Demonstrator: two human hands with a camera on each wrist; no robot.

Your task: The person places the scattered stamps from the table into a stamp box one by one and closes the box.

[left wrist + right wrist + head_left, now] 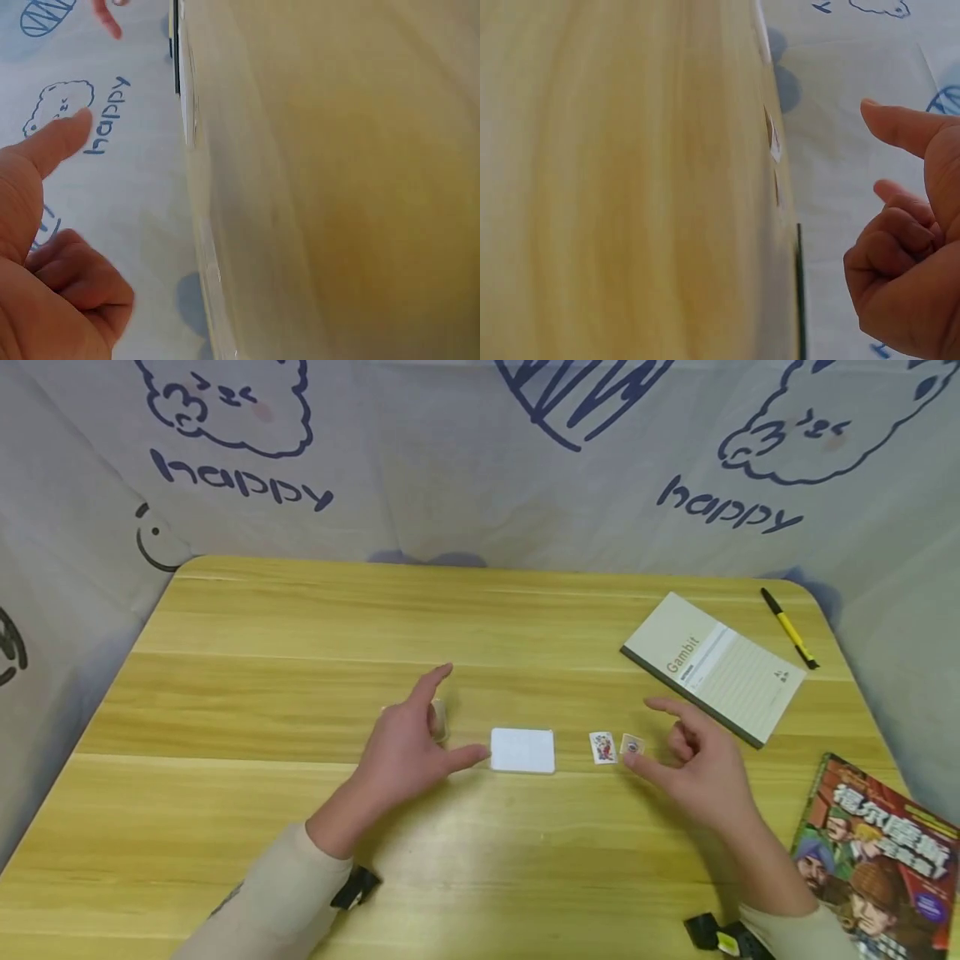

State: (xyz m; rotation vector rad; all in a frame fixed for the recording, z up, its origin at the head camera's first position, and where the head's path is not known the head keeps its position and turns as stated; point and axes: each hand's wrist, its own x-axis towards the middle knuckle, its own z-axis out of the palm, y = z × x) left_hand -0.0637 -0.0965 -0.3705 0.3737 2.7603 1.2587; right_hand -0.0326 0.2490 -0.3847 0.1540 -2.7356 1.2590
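- While both hands hover just above a wooden desk [300, 635], a white stack of cards [522, 750] lies flat near the middle, between them.
- Left hand [408, 747]: fingers are loosely spread and hold nothing; the thumb tip sits just beside the stack's left edge, and the index finger points away toward the far side. A small pale piece [438, 720] shows behind this hand, too hidden to identify.
- Right hand [693, 760]: index finger and thumb are extended and the other fingers loosely curled, holding nothing. Its thumb tip is just beside two small face-up cards [617, 747], which lie side by side to the right of the stack.
- Risk, as I judge it: the two small cards are light and loose, so a brushing thumb or sleeve could slide or flip them. A sideways nudge from the left thumb could fan the stack out of square.
- Further risk: a wide sweep of the right arm could catch the notebook [712, 668] marked "Gambit", or the comic book [885, 860] overhanging the desk's right near corner and likely to tip off.
- Open room: the left half and the near strip of the desk give plenty of space. The right side is crowded, with a yellow-and-black pen [789, 628] close to the far right edge.
- Fabric printed "happy" walls in the desk on three sides.
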